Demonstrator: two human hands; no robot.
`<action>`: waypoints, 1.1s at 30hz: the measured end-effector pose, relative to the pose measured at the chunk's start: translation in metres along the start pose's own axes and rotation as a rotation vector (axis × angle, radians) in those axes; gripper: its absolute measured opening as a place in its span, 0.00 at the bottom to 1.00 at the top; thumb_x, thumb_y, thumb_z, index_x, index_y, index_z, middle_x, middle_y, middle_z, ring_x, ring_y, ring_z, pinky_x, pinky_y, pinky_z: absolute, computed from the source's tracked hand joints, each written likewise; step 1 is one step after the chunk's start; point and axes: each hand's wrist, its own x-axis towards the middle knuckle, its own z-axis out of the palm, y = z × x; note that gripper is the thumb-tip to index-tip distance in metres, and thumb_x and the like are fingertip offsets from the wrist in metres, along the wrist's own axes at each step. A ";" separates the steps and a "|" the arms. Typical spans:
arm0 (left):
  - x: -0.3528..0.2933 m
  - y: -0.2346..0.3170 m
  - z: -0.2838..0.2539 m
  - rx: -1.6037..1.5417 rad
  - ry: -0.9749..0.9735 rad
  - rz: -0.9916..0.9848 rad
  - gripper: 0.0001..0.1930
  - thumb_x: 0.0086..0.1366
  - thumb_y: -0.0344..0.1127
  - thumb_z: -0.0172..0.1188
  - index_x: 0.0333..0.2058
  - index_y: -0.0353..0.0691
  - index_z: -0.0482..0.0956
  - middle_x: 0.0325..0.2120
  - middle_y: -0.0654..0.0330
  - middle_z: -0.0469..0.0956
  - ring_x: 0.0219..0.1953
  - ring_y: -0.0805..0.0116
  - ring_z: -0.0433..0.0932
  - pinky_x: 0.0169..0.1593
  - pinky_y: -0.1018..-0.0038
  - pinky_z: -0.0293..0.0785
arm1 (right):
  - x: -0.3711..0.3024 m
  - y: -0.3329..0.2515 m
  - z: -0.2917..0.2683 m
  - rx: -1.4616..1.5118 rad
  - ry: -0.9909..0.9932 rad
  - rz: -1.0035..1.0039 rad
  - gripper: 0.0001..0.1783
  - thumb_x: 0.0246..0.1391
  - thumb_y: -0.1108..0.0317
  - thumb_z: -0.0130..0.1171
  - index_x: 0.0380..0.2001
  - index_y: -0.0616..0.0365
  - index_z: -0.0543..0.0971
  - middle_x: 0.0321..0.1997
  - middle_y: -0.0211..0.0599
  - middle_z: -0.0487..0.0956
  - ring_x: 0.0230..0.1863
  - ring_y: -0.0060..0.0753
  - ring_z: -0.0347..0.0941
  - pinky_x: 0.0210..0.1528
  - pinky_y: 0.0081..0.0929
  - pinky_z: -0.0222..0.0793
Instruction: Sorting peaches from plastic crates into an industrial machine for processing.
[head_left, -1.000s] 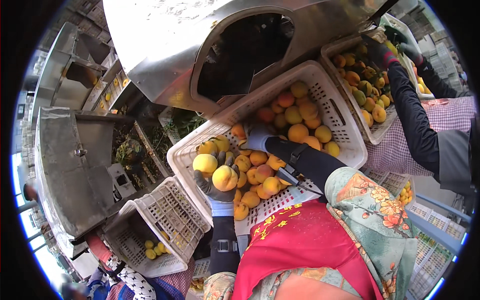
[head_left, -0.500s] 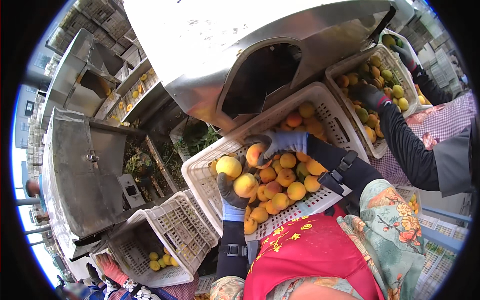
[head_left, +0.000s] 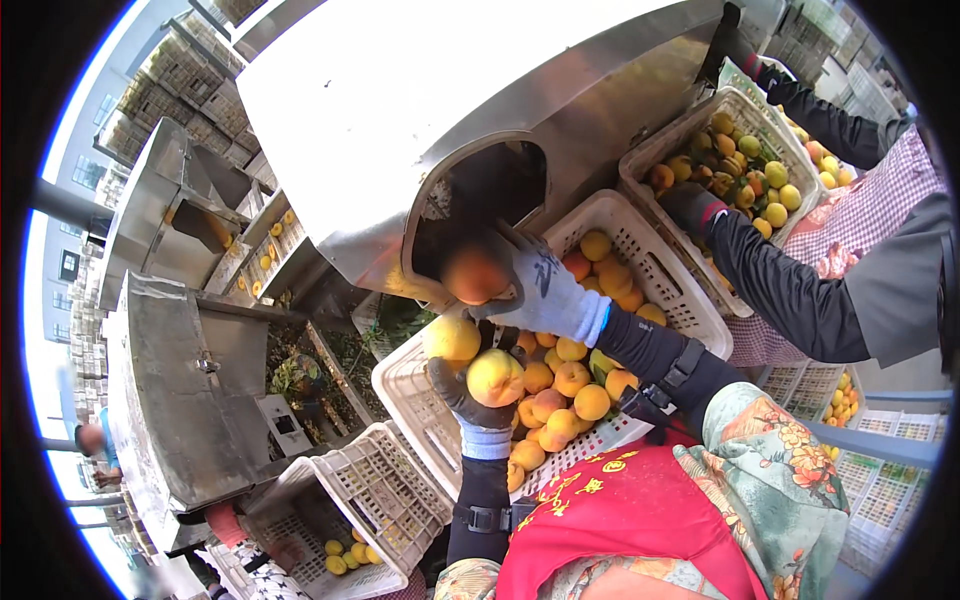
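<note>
1. Right hand (head_left: 555, 295), in a pale-blue glove with dark-coated fingers: the fingers curl around a blurred, orange-red round fruit (head_left: 474, 276), before the dark opening (head_left: 500, 165) of a silvery sheet-metal housing (head_left: 590, 130); whether the fruit is inside cannot be told.
2. Left hand (head_left: 470, 408), similarly gloved: the fingers cradle two round yellow fruits (head_left: 495, 377) over a white, perforated plastic crate (head_left: 690, 290).
3. Handling: each fruit is probably light, firm and easily bruised, its matte skin unlikely to slip; the best hold presumably spans the widest part gently.
4. Surface: the crate carries loose orange-yellow fruits (head_left: 592, 402).
5. Room: a co-worker's dark-gloved hand (head_left: 690, 208) is at a neighbouring fruit-filled crate (head_left: 672, 138); stacked crates (head_left: 195, 85) rise at upper left.
</note>
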 end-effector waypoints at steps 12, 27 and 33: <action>-0.010 0.010 -0.014 0.061 0.020 -0.035 0.42 0.57 0.64 0.57 0.63 0.42 0.60 0.51 0.47 0.73 0.48 0.52 0.76 0.52 0.57 0.71 | 0.019 0.008 0.003 -0.247 -0.038 0.027 0.53 0.37 0.56 0.70 0.67 0.47 0.55 0.66 0.48 0.59 0.59 0.57 0.61 0.63 0.51 0.52; 0.000 0.024 0.002 0.336 0.205 -0.254 0.36 0.62 0.58 0.56 0.59 0.36 0.62 0.45 0.47 0.75 0.44 0.53 0.77 0.48 0.58 0.76 | 0.024 -0.003 -0.015 -0.075 0.204 -0.001 0.28 0.44 0.61 0.64 0.52 0.52 0.75 0.42 0.45 0.78 0.45 0.50 0.72 0.53 0.40 0.66; 0.002 0.018 0.075 1.357 0.033 0.082 0.41 0.65 0.70 0.37 0.57 0.35 0.64 0.46 0.53 0.75 0.42 0.65 0.79 0.46 0.70 0.78 | -0.036 -0.025 -0.008 0.271 -0.094 -0.033 0.45 0.43 0.51 0.66 0.63 0.56 0.61 0.58 0.53 0.70 0.57 0.54 0.67 0.59 0.43 0.60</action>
